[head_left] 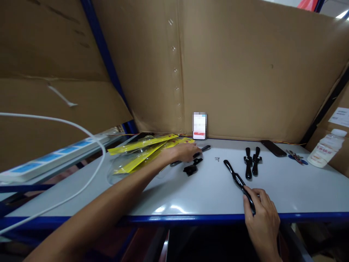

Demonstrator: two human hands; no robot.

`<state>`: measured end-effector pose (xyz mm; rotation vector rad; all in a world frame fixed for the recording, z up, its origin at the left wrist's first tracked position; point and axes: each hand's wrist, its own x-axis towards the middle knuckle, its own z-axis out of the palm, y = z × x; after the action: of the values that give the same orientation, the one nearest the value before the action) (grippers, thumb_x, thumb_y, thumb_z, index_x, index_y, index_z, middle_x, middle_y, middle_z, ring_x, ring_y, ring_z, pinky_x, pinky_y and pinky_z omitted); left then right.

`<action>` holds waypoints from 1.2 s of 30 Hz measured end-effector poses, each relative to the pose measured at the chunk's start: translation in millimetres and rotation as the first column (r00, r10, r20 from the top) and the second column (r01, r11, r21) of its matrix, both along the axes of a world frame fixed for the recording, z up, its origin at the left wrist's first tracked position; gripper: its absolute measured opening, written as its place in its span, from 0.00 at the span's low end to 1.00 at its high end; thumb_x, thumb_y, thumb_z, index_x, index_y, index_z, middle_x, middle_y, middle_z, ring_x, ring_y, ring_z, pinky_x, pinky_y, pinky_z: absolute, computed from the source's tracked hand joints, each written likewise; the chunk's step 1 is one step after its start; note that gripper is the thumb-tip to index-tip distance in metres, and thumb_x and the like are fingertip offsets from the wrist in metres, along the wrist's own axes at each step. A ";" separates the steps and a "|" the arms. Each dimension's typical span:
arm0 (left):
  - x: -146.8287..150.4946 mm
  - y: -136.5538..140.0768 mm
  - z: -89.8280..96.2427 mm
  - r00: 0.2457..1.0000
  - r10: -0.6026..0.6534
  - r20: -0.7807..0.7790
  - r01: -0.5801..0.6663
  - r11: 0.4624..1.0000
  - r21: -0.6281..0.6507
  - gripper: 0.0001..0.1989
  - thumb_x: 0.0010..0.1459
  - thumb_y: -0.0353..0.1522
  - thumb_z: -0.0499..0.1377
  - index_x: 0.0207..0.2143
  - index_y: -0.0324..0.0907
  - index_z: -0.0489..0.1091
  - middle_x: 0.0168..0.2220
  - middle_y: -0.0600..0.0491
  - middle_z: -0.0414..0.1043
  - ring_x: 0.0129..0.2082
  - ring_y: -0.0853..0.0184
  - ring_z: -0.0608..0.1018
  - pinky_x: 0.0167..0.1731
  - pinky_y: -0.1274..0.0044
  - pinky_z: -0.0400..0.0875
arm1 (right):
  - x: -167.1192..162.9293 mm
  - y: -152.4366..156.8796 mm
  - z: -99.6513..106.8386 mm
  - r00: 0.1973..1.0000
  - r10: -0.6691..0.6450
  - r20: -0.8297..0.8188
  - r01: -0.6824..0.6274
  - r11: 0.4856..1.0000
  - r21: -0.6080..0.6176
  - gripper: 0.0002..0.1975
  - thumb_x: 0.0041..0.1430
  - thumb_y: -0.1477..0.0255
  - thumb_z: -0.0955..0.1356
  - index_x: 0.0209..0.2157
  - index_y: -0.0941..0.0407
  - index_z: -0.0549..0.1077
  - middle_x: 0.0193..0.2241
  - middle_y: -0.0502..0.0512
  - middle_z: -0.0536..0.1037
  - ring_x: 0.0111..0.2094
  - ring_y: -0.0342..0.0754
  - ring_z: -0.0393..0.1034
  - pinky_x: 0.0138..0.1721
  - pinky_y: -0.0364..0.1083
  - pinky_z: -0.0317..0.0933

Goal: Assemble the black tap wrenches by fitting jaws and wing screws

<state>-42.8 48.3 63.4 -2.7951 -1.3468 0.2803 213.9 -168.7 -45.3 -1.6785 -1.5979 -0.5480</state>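
Gripping: right hand (260, 207), fingers closed round the near end of one black frame (238, 181), long, with a slot in its middle, lying aslant over the front of the table (209, 196). Head view, continued.

Left hand (187, 151): over one dark bar (206, 148), the bar's ends showing on either side; whether the fingers grasp it, cannot tell.

Small black parts (190, 170): just on the near side of the left hand.

Metal bits (217, 159): a little cluster, between the left hand and the frame.

Black tools (248, 163), two: side by side, right of the frame.

Yellow packs (141, 145), several: overlapping, left of the left hand.

Phone (200, 125): upright, screen lit, near the cardboard (231, 72).

Far right: dark slab (273, 148), keys (297, 157), white bottle (327, 149), tilted in view.
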 end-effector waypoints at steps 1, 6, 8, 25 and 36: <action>-1.8 3.1 -1.5 1.000 0.009 0.010 -0.009 1.000 0.008 0.32 0.50 0.26 0.58 0.59 0.48 0.69 0.50 0.45 0.74 0.46 0.56 0.76 0.42 0.72 0.69 | 0.1 0.1 0.0 1.000 0.000 0.002 0.000 1.000 0.000 0.21 0.72 0.62 0.57 0.45 0.54 0.79 0.36 0.56 0.77 0.32 0.49 0.69 0.36 0.48 0.59; -8.6 19.2 -8.5 0.998 0.049 0.034 -0.050 0.998 0.024 0.27 0.53 0.33 0.62 0.57 0.41 0.69 0.46 0.44 0.75 0.44 0.56 0.76 0.39 0.73 0.68 | 0.4 0.6 -0.1 1.000 0.004 0.003 -0.004 1.000 0.005 0.22 0.72 0.61 0.56 0.45 0.54 0.79 0.36 0.56 0.78 0.32 0.49 0.70 0.37 0.48 0.59; -9.9 24.1 -11.3 0.998 0.054 0.043 -0.055 0.998 0.024 0.25 0.53 0.33 0.62 0.54 0.41 0.70 0.44 0.45 0.76 0.42 0.57 0.77 0.38 0.74 0.67 | 0.4 0.7 0.2 1.000 0.008 0.006 -0.008 1.000 0.010 0.22 0.72 0.61 0.56 0.45 0.54 0.79 0.36 0.56 0.78 0.33 0.49 0.70 0.37 0.48 0.59; -6.4 28.8 -17.3 0.985 0.068 0.156 -0.080 0.994 0.068 0.20 0.55 0.34 0.61 0.50 0.40 0.74 0.41 0.45 0.78 0.40 0.61 0.77 0.38 0.76 0.65 | 0.5 -0.1 0.7 1.000 -0.003 0.005 0.003 1.000 0.005 0.21 0.72 0.62 0.57 0.45 0.54 0.79 0.37 0.56 0.78 0.32 0.49 0.69 0.37 0.49 0.58; -2.1 -37.8 24.4 0.996 0.093 0.011 -0.090 0.981 -0.171 0.13 0.43 0.36 0.69 0.33 0.42 0.76 0.29 0.51 0.75 0.28 0.65 0.72 0.31 0.76 0.64 | 0.4 0.4 -0.6 1.000 0.003 -0.009 -0.003 1.000 -0.006 0.21 0.72 0.62 0.57 0.46 0.54 0.79 0.38 0.57 0.78 0.34 0.50 0.70 0.37 0.49 0.59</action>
<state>-44.9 10.5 87.8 -2.8817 -1.5285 0.3904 214.3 -168.2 -46.0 -1.6803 -1.5970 -0.5346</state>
